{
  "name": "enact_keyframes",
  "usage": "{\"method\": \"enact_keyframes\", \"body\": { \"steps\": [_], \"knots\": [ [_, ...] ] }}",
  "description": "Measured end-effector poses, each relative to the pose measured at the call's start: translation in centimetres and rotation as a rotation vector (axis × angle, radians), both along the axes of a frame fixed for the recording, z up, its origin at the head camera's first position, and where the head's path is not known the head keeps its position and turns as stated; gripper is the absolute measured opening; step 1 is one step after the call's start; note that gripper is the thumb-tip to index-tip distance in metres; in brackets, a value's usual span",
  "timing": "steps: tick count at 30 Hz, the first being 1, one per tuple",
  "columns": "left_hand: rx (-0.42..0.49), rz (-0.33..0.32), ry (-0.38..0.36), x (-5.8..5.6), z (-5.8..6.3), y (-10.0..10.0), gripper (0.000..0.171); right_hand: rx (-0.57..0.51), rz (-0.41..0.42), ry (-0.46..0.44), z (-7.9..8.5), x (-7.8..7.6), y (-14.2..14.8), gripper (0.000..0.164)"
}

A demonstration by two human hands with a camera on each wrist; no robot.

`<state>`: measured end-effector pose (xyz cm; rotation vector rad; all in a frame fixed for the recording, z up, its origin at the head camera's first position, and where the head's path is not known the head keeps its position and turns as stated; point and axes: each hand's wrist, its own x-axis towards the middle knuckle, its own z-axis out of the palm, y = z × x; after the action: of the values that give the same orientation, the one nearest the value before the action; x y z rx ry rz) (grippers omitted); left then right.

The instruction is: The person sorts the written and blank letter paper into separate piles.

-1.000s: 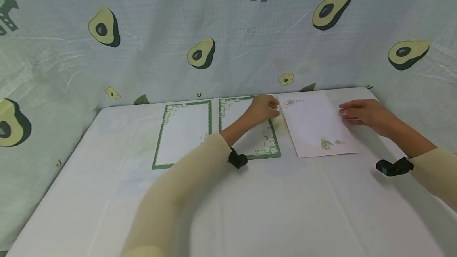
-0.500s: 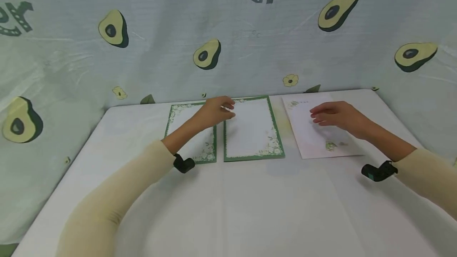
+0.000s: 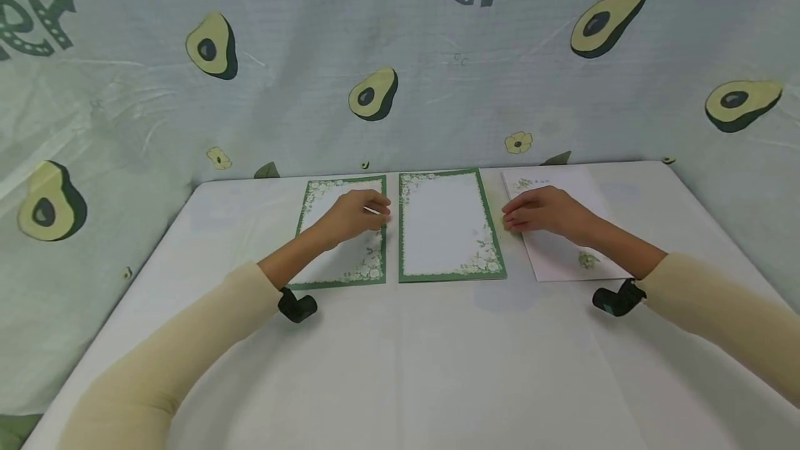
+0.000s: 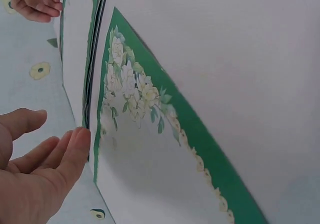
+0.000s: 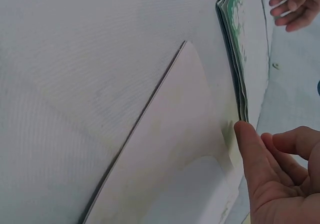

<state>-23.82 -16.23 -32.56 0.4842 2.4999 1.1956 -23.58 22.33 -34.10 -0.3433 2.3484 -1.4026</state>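
Note:
Three paper pieces lie side by side on a white-covered table. My left hand (image 3: pixel 353 217) is over the right part of the left green-bordered floral sheet (image 3: pixel 340 259), its thumb apart from loosely bent fingers (image 4: pixel 75 149) and nothing between them. In the middle is a green-bordered stack (image 3: pixel 446 228), several layers thick at its edge (image 5: pixel 237 78). My right hand (image 3: pixel 546 212) is over the left edge of the pale pink sheet (image 3: pixel 562 262), with its fingertips (image 5: pixel 244 129) pointing toward the stack's right side. It holds nothing.
The white tablecloth (image 3: pixel 437 360) stretches toward me in front of the papers. Behind the table hangs a pale curtain (image 3: pixel 281 103) printed with avocados. Each wrist wears a small black camera (image 3: pixel 297 305).
My left hand has moved left, from the middle stack's right edge to the left sheet. My right hand has crossed leftward over the pink sheet to its left edge. The head view has shifted slightly.

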Motion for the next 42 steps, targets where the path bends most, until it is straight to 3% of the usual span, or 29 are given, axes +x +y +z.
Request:
{"method": "enact_keyframes", "body": {
  "steps": [9,17,29,37,42],
  "knots": [
    [0.051,0.006,-0.081,0.1,-0.8,0.8,0.043,0.153,-0.029,0.053,-0.1,-0.4,-1.3,0.031],
    [0.072,0.036,-0.120,-0.4,-1.4,1.3,0.046,-0.029,-0.044,-0.108,-0.3,-1.1,-1.8,0.033],
    [0.090,0.095,-0.181,-0.5,-1.5,2.1,0.041,-0.060,-0.077,-0.157,0.0,-1.7,-2.3,0.035],
    [-0.004,0.074,-0.146,-0.6,-1.4,1.6,0.040,-0.072,-0.056,-0.161,-0.1,-2.0,-2.6,0.035],
    [0.006,0.068,-0.133,-0.4,-1.4,1.6,0.039,-0.054,-0.053,-0.162,-0.2,-1.9,-2.9,0.036]
  ]
}}
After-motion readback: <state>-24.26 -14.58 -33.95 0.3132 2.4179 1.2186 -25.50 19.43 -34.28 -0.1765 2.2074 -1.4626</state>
